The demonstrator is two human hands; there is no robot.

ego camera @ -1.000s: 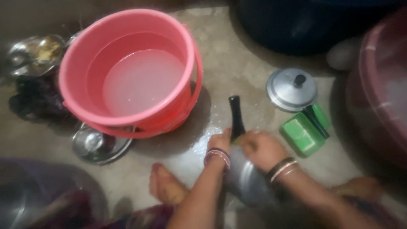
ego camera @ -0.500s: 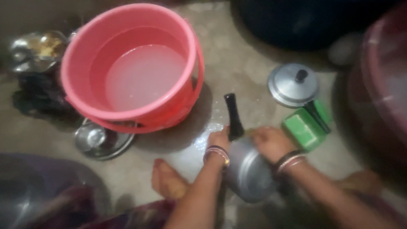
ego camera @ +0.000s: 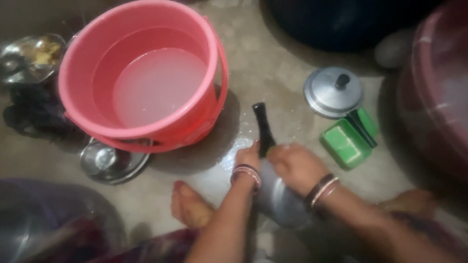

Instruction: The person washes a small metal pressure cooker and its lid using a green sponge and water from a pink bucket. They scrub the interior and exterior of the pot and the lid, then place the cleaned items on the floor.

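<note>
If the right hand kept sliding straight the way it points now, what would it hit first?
The right hand points left across the metal pot, so it would first meet the pot's black handle, then the left hand gripping its base. Depth is blurry, so this is likely, not certain.

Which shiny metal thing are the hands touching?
The steel pot with the black handle, between both hands. The lid and the bowl lie untouched.

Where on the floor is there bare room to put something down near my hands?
Bare floor lies between the pink bucket and the metal lid, beyond the pot's black handle. A second patch lies between the steel plate and the foot. Around the green soap box and lid it is crowded.
</note>
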